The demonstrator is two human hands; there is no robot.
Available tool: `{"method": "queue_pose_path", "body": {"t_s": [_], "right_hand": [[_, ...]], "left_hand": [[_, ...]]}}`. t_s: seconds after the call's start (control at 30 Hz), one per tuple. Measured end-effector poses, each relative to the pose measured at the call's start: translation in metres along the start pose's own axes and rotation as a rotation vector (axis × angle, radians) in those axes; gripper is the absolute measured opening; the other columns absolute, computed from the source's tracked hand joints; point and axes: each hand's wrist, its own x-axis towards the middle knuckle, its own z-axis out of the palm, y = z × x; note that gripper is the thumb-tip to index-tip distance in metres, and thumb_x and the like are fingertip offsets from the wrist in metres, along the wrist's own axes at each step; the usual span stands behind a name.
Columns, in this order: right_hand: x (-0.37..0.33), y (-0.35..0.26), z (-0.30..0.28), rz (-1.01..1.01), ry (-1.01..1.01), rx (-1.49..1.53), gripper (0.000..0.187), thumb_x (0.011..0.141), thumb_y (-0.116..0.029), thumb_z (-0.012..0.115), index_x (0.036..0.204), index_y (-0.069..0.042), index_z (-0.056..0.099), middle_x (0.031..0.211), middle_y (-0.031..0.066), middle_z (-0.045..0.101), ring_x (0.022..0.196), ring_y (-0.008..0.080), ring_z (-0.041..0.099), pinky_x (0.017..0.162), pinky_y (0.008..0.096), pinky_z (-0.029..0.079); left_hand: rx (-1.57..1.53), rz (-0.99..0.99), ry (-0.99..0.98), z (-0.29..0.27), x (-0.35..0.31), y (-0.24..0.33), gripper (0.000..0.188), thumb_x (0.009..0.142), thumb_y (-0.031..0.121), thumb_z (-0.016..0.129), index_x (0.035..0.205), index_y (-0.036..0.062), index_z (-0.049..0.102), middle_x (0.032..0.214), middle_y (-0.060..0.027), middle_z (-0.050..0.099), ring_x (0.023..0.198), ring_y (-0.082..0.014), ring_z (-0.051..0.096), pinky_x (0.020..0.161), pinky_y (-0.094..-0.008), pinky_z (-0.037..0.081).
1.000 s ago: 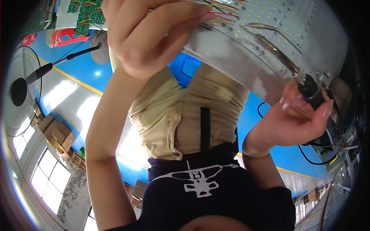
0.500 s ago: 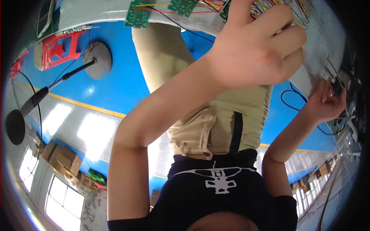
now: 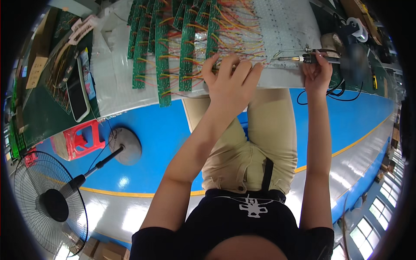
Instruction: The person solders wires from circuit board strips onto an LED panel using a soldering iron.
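My right hand [image 3: 318,73] is closed round the handle of a soldering iron [image 3: 299,58], whose metal tip points left over the table. My left hand [image 3: 234,82] is palm down at the table's near edge, fingers bent among red and yellow wires [image 3: 236,26]. Its thumb and forefinger come together near the iron's tip, with a thin wire [image 3: 266,64] seeming to stick out from them; the grip itself is mostly hidden. Left of that hand, long green circuit boards [image 3: 163,73] lie in rows with wires attached. A slim bent metal piece [image 3: 288,52] lies along the iron.
Bubble wrap [image 3: 286,26] covers the right of the worktop. A solder spool [image 3: 359,29] stands at the far right, with black cables [image 3: 342,91] below. At left are a phone [image 3: 78,93] and a cardboard box [image 3: 39,65]. A pink stool [image 3: 84,138] and a standing fan [image 3: 54,203] are on the floor.
The view has tilted up and shows more of the worktop. My left hand has moved lower and away from the camera, to the wires. The right hand still holds the iron, now in clearer sight.
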Motion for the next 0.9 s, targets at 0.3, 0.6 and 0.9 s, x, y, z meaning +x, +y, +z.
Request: {"method": "queue_pose_path", "body": {"t_s": [0.3,0.6,0.9], "right_hand": [[-0.001,0.001,0.005,0.001,0.018,-0.015,0.014,0.088,-0.013,0.059,0.084,-0.001,0.054,0.050,-0.0002,0.042,0.038,0.0057,0.026,0.041,0.0244,0.019],[-0.008,0.001,0.010,0.090,0.092,-0.048,0.012,0.086,-0.009,0.061,0.084,-0.002,0.052,0.059,-0.0003,0.044,0.042,0.0047,0.031,0.040,0.0228,0.021],[-0.020,-0.004,0.012,0.032,-0.041,-0.216,0.012,0.087,-0.009,0.057,0.087,0.001,0.051,0.081,0.0074,0.053,0.045,0.0074,0.041,0.039,0.0231,0.035]], "left_hand": [[-0.054,-0.019,-0.046,-0.008,0.005,0.000,0.025,0.068,0.012,0.078,0.089,0.0180,0.067,0.086,0.0037,0.056,0.082,-0.0159,0.055,0.093,-0.0412,0.034],[-0.112,-0.067,-0.227,-0.017,0.009,0.001,0.026,0.066,0.007,0.072,0.091,0.0137,0.070,0.085,0.0014,0.056,0.085,-0.0176,0.055,0.096,-0.0421,0.037],[-0.061,-0.086,-0.239,-0.020,0.012,0.001,0.029,0.057,0.005,0.073,0.086,0.0095,0.071,0.080,-0.0024,0.059,0.080,-0.0219,0.056,0.094,-0.0467,0.045]]}}
